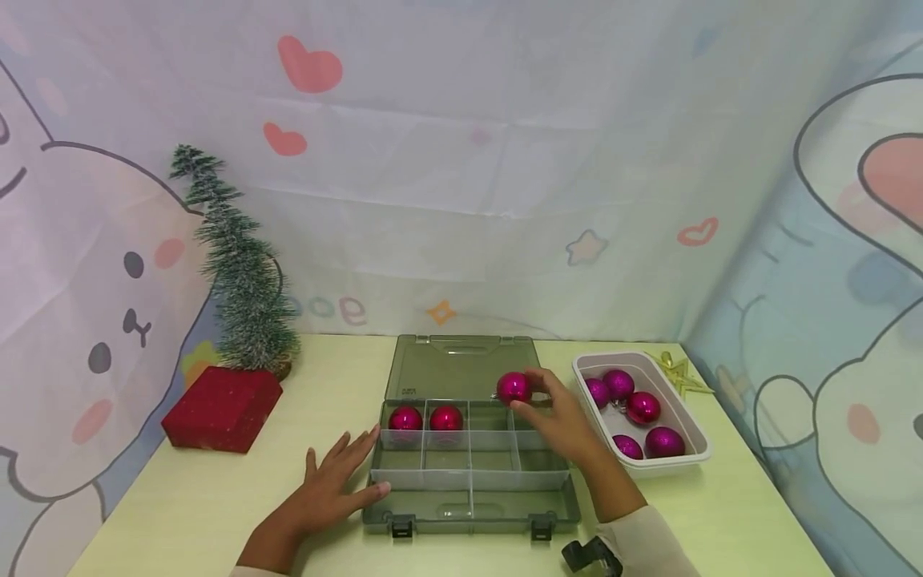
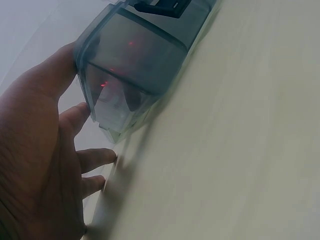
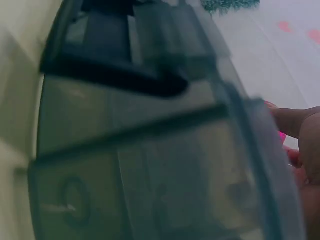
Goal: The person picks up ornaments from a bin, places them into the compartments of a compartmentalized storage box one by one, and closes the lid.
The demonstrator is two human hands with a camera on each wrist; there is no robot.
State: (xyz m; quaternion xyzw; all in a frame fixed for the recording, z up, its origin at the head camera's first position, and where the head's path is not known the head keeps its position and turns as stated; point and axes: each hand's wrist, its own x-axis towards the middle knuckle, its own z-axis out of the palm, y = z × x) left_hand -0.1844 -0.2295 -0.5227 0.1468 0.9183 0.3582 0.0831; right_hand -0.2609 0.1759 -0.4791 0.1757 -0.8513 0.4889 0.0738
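A shiny magenta bauble (image 1: 513, 388) is pinched between thumb and fingers of my right hand (image 1: 561, 417), over the back row of a clear grey compartment box (image 1: 461, 525). Two more shiny baubles sit in that row's left compartments: one bauble (image 1: 405, 419) at the end and another bauble (image 1: 446, 418) beside it. My left hand (image 1: 328, 486) has its fingers spread at the box's left side, thumb over the front left rim. In the left wrist view, thumb and a fingertip of the left hand (image 2: 40, 120) touch the box's edge (image 2: 85, 75). The right wrist view is mostly filled by the box wall (image 3: 150, 165).
The box's lid (image 1: 461, 365) lies opened back toward the wall. To the right, a white tub (image 1: 577, 370) holds several magenta baubles, with a gold star (image 1: 678, 373) behind it. A small frosted tree (image 1: 248, 296) and a red box (image 1: 222, 409) stand at the left.
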